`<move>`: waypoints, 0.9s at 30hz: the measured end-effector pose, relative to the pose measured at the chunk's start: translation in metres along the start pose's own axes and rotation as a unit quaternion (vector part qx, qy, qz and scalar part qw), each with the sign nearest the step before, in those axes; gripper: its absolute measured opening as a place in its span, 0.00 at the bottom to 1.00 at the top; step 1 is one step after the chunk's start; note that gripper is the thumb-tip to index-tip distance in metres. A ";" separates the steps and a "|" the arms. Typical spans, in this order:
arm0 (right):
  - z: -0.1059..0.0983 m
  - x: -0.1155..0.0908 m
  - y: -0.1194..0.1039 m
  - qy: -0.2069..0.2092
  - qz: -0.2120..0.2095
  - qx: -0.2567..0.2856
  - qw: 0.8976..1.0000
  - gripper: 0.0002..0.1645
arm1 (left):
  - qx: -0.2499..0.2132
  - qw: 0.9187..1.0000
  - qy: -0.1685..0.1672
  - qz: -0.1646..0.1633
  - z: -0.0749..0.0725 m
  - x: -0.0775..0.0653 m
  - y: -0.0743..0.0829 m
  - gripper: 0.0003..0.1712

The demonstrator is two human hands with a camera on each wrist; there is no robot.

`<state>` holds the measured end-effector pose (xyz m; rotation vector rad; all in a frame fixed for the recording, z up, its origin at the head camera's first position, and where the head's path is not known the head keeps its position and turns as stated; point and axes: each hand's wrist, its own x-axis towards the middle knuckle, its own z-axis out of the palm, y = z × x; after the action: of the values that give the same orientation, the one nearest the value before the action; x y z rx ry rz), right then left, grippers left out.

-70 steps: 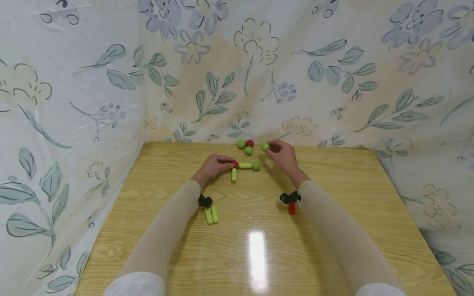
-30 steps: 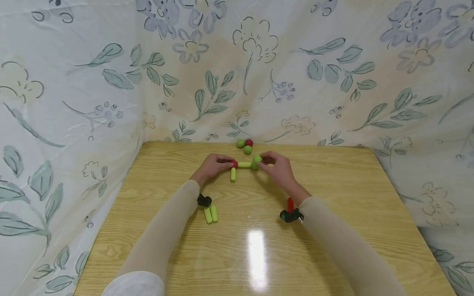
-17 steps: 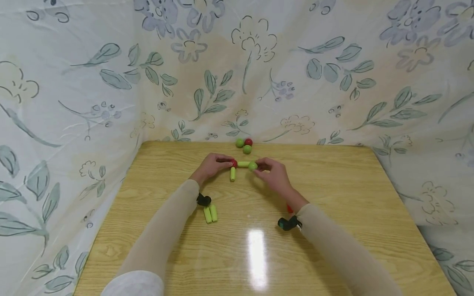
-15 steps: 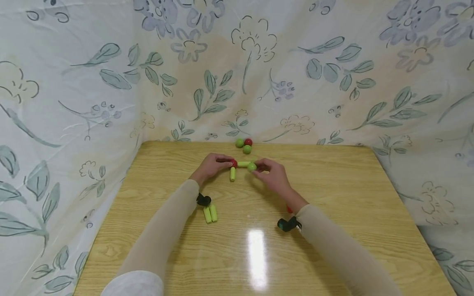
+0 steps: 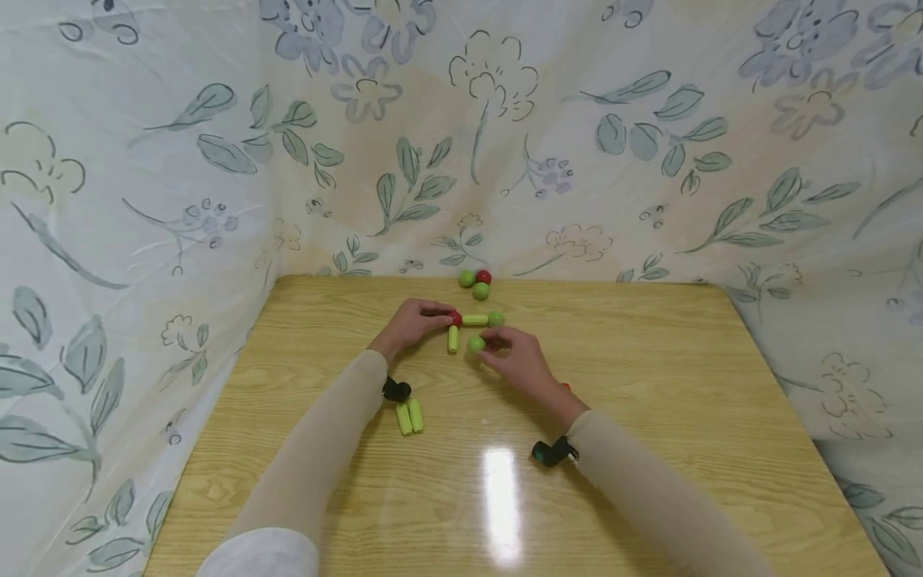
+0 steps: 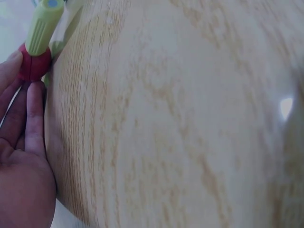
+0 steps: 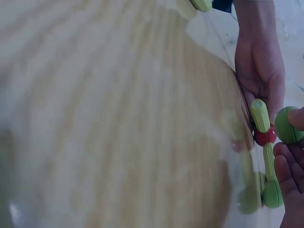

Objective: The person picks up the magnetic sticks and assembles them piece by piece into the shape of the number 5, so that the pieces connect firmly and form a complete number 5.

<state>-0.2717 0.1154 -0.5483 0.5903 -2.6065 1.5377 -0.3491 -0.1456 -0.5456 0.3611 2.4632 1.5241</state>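
My left hand (image 5: 418, 322) pinches a red ball (image 5: 456, 319) between thumb and fingers on the wooden table. Two yellow-green rods join that ball: one rod (image 5: 474, 320) runs right to a green ball (image 5: 496, 319), the other rod (image 5: 453, 340) points toward me. My right hand (image 5: 517, 358) holds a loose green ball (image 5: 476, 344) in its fingertips, just right of the near rod's free end and apart from it. The left wrist view shows the red ball (image 6: 35, 64) in the left fingers; in the right wrist view the held green ball (image 7: 288, 126) sits against the thumb.
Behind the joined pieces lie two green balls (image 5: 481, 291) and a red ball (image 5: 484, 277). Two loose yellow-green rods (image 5: 409, 417) lie near my left wrist. A red piece (image 5: 566, 387) is mostly hidden by my right forearm. A floral cloth (image 5: 505, 160) hangs behind the table.
My right hand has brought a green ball from the back, past the far green ball, then toward me and left to near the free rod end. My left hand has kept its grip.
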 end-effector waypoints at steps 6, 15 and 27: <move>0.011 -0.005 -0.004 -0.017 0.004 0.005 1.000 0.16 | 0.000 1.000 0.002 -0.005 0.000 0.001 0.000 0.20; 0.025 -0.009 -0.007 -0.024 0.003 0.005 1.000 0.15 | 0.002 1.000 0.001 -0.002 0.000 0.000 0.001 0.20; 0.036 -0.004 -0.006 -0.035 -0.027 -0.027 0.999 0.16 | -0.008 1.000 0.004 -0.003 -0.001 0.001 0.000 0.19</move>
<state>-0.2611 0.0838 -0.5624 0.7158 -2.6497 1.4509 -0.3498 -0.1458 -0.5453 0.3457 2.4540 1.5461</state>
